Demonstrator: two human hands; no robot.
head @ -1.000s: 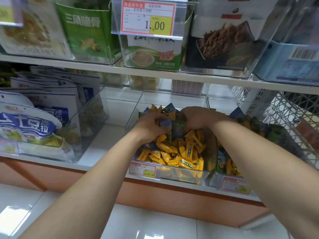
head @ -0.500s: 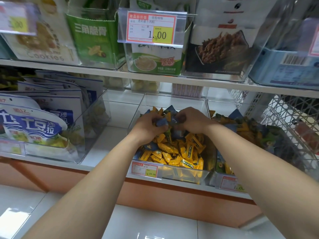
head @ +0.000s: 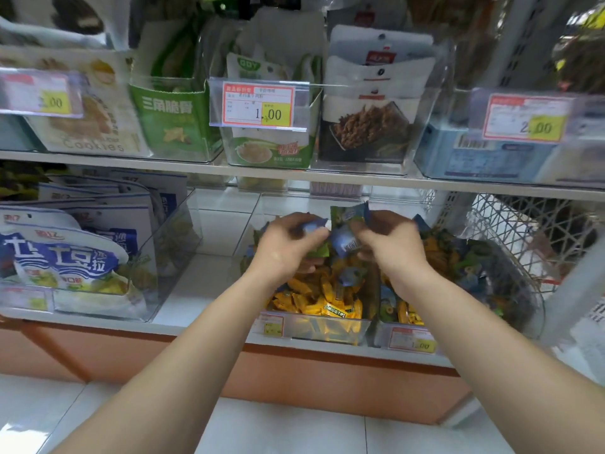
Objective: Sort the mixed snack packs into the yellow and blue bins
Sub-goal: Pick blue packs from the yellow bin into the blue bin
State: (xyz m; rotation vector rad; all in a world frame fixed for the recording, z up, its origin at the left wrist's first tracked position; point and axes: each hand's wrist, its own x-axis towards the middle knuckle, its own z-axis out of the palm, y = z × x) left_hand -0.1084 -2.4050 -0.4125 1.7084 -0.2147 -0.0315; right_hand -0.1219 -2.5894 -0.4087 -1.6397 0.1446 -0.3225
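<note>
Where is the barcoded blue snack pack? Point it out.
Head view, centre: the barcoded blue snack pack is held up by the right hand, close to the left hand, above the clear bin of yellow packs.

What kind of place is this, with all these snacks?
Most likely a shop's snack aisle. Red-and-yellow paper price tags sit in clear holders, white shelf boards carry rows of packaged snacks, and a clear plastic bin on the lower shelf is heaped with small yellow snack packs.
</note>
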